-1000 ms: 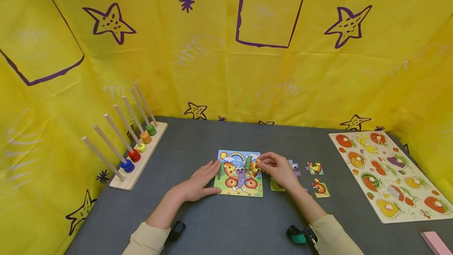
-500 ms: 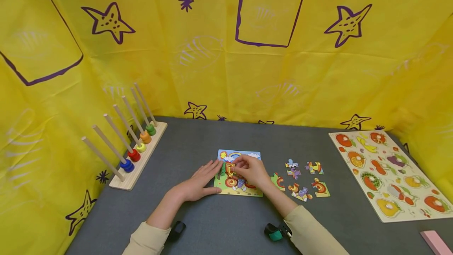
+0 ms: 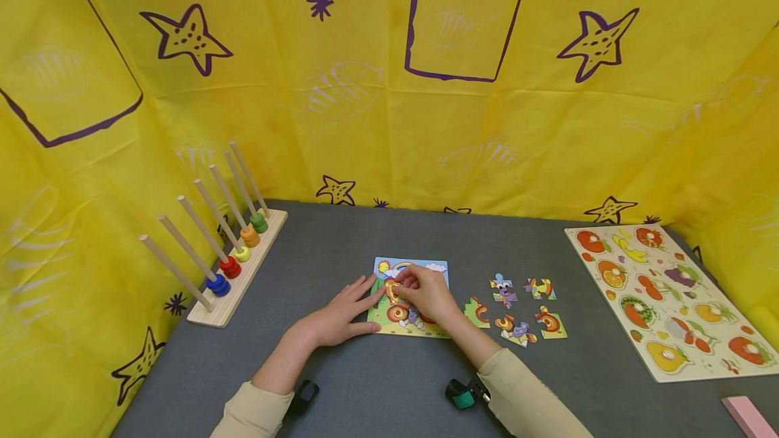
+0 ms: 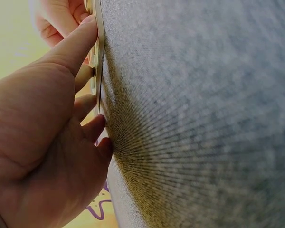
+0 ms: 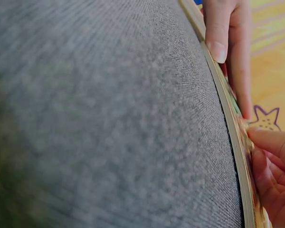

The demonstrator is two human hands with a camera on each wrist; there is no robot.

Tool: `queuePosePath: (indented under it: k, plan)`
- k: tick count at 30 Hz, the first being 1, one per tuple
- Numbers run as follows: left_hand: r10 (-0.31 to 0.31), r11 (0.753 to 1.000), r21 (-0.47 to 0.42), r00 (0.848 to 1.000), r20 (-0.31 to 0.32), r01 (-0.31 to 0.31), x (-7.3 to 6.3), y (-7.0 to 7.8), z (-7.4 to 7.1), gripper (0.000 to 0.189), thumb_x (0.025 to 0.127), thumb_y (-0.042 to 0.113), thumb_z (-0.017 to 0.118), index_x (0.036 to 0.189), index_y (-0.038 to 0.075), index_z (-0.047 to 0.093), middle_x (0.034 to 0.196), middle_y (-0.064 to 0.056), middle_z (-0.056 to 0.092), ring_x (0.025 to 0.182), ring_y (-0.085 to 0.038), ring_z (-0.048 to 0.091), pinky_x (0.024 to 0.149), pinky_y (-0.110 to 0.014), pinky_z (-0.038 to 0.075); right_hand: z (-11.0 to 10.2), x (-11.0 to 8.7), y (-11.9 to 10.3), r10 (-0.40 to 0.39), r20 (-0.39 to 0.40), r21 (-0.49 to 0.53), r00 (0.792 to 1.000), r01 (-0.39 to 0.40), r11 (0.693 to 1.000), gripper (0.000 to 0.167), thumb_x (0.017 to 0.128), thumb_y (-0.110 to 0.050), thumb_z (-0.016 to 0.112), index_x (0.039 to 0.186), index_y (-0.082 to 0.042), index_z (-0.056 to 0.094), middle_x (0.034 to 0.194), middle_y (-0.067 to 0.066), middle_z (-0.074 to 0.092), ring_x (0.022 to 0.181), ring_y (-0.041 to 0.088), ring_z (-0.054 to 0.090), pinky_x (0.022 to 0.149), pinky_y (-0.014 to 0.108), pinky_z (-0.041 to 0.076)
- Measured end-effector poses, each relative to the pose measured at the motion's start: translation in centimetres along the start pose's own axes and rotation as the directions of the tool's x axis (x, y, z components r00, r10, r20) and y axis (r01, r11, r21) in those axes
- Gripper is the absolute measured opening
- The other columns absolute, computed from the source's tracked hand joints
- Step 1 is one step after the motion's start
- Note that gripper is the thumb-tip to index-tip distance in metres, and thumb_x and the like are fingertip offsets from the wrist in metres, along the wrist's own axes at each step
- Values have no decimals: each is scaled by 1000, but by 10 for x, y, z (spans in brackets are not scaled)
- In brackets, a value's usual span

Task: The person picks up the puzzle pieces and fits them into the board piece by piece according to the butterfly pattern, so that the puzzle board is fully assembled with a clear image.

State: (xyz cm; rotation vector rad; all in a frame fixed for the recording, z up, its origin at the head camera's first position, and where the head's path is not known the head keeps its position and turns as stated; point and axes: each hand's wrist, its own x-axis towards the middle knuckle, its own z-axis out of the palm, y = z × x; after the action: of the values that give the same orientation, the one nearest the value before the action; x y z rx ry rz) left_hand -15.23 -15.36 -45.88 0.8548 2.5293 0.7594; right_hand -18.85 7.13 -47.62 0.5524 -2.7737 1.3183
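A square butterfly puzzle board (image 3: 385,325) lies on the dark table in the head view. My left hand (image 3: 341,316) rests at its left edge with fingers stretched out, the index fingertip reaching over the board. In the left wrist view the thumb of the left hand (image 4: 42,123) lies along the board's thin edge. With thumb and fingers my right hand (image 3: 431,295) pinches a red-and-yellow jigsaw piece (image 3: 390,289) on the upper left of the picture, and that hand covers the middle. The right wrist view shows the right hand (image 5: 280,175) low against the board's face.
Several loose jigsaw pieces (image 3: 516,331) lie right of the board. A wooden peg stacker (image 3: 234,282) with coloured rings stands at left. On the right are a fruit puzzle board (image 3: 660,340) and a pink block (image 3: 750,416). A yellow patterned cloth (image 3: 389,120) hangs behind.
My right hand has carried the piece from the board's right side to its upper left, then stayed nearly still there. The left index finger has edged slightly onto the board.
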Motion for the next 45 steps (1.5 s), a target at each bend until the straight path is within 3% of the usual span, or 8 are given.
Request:
queuePosePath:
  k: [12, 17, 28, 38, 45]
  plan:
    - [15, 1000, 6, 1000, -10, -15, 0, 2, 0, 68, 97, 35, 59, 153, 7, 31, 161, -17, 12, 146, -41, 6, 113, -60, 13, 4, 4, 1, -29, -14, -27, 999, 28, 999, 14, 82, -17, 80, 88, -11, 68, 73, -7, 56, 61, 5, 50, 57, 22, 43]
    - [9, 1000, 13, 1000, -12, -9, 1, 1, 0, 68, 97, 36, 59, 153, 9, 31, 161, -16, 13, 147, -40, 6, 113, -59, 13, 5, 5, -1, -84, -10, -68, 996, 83, 994, 12, 84, -16, 78, 85, -12, 66, 72, -7, 52, 60, 6, 47, 56, 22, 40]
    - [-23, 998, 62, 999, -34, 25, -1, 4, -1, 69, 96, 41, 59, 153, 12, 33, 161, -14, 18, 146, -38, 12, 111, -62, 19, -8, 0, 0, -129, 151, -75, 980, 142, 987, 27, 79, -21, 83, 98, -8, 70, 81, 1, 54, 63, 9, 43, 58, 24, 38]
    - [94, 986, 144, 995, -35, -88, 5, 8, -1, 61, 97, 35, 61, 149, 10, 42, 156, -8, 33, 144, -30, 24, 110, -54, 28, -9, -1, 3, -131, 133, -58, 982, 140, 988, 32, 79, -21, 83, 100, -7, 64, 84, 1, 55, 63, 7, 43, 58, 23, 39]
    - [112, 974, 204, 992, -51, -100, 9, 11, 0, 61, 96, 36, 61, 147, 7, 44, 152, -10, 38, 140, -29, 33, 108, -50, 33, -9, -3, 5, -154, 107, -26, 982, 158, 987, 32, 79, -20, 83, 98, -5, 63, 84, 3, 56, 62, 6, 45, 57, 23, 41]
